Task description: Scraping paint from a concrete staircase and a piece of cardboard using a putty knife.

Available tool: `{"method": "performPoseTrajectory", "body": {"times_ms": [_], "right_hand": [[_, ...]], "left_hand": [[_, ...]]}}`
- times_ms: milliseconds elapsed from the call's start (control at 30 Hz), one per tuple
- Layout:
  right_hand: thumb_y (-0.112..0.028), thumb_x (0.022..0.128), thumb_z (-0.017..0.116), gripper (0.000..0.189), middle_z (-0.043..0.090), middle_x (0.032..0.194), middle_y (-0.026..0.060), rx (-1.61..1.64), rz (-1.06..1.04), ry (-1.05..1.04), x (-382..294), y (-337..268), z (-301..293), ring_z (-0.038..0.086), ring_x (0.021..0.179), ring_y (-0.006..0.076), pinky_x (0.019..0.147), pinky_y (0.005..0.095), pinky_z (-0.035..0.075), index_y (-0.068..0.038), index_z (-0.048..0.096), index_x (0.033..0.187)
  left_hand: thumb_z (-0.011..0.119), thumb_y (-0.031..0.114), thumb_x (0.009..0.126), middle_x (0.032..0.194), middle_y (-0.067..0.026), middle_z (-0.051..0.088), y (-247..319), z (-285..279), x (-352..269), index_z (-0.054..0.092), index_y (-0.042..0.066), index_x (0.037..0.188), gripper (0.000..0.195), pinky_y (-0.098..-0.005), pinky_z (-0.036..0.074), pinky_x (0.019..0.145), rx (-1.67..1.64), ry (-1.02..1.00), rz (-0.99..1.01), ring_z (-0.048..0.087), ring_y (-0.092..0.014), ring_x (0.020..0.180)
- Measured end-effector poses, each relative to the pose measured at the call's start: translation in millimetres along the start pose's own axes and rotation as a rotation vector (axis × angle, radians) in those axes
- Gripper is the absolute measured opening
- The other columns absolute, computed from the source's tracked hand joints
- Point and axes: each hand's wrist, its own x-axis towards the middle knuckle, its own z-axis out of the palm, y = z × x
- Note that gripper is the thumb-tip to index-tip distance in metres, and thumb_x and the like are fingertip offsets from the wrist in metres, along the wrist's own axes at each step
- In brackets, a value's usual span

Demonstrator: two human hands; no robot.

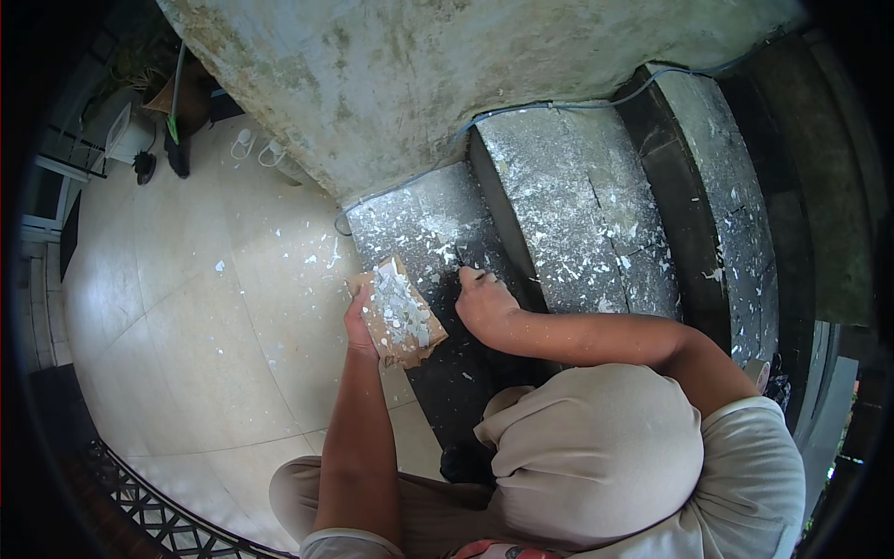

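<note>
My left hand (359,321) grips the side of a small cardboard box (420,349), tilted and holding a heap of white and pale blue paint flakes (399,304). To its right, my right hand (483,297) is closed around a small dark tool that is mostly hidden by the fingers; its thin tip meets the lowest stone step (447,202). White flakes lie scattered over this step around the tip.
More flakes cover the higher stone steps (580,209) at the right. A blue cable (510,110) runs along the foot of the stained wall (335,91). Pale floor tiles (202,328) with loose flakes lie left; potted plants (185,98) stand at the far left.
</note>
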Motion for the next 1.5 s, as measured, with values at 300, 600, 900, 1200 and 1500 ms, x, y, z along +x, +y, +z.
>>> {"method": "performPoseTrajectory", "body": {"times_ms": [300,600,900,1200,1500], "right_hand": [[-0.007,0.081,0.059,0.024,0.052,0.111,0.0199,0.248,-0.105,0.171,65,32,-22,0.06,0.093,0.0329,0.072,0.0402,0.056,0.008,0.068,0.097],[-0.011,0.084,0.055,0.023,0.051,0.114,0.0227,0.426,-0.046,0.065,-20,6,1,0.06,0.095,0.0338,0.078,0.0431,0.053,0.006,0.067,0.094],[-0.011,0.082,0.055,0.034,0.056,0.103,0.0228,0.641,0.271,0.164,38,15,22,0.061,0.092,0.0328,0.07,0.0374,0.054,0.009,0.059,0.11],[-0.011,0.085,0.052,0.034,0.065,0.091,0.0255,0.876,0.128,0.127,29,-7,6,0.068,0.081,0.039,0.066,0.044,0.055,0.01,0.049,0.112],[-0.006,0.082,0.055,0.034,0.053,0.11,0.0216,0.321,-0.05,0.109,14,32,-20,0.062,0.091,0.0317,0.072,0.0353,0.057,0.011,0.057,0.112]], "left_hand": [[0.058,0.035,0.091,0.115,-0.0139,0.065,-2,-11,11,0.056,0.001,0.125,0.048,-0.0438,0.051,0.091,0.015,-0.011,0.044,0.064,-0.031,0.101],[0.042,0.05,0.096,0.121,-0.0135,0.06,-6,-22,18,0.049,0.004,0.133,0.059,-0.0473,0.049,0.093,0.062,-0.185,0.038,0.06,-0.03,0.107],[0.037,0.055,0.094,0.143,-0.0133,0.043,-7,-4,33,0.036,0.008,0.145,0.07,-0.0495,0.036,0.106,0.11,-0.455,-0.119,0.044,-0.034,0.129],[0.038,0.057,0.091,0.144,-0.0145,0.042,-1,-4,10,0.034,0.008,0.147,0.075,-0.0511,0.037,0.106,0.116,-0.292,-0.15,0.044,-0.035,0.129],[0.045,0.041,0.097,0.126,-0.0151,0.058,3,2,22,0.047,0.004,0.136,0.055,-0.0475,0.044,0.101,0.088,-0.137,0.012,0.057,-0.032,0.114]]}}
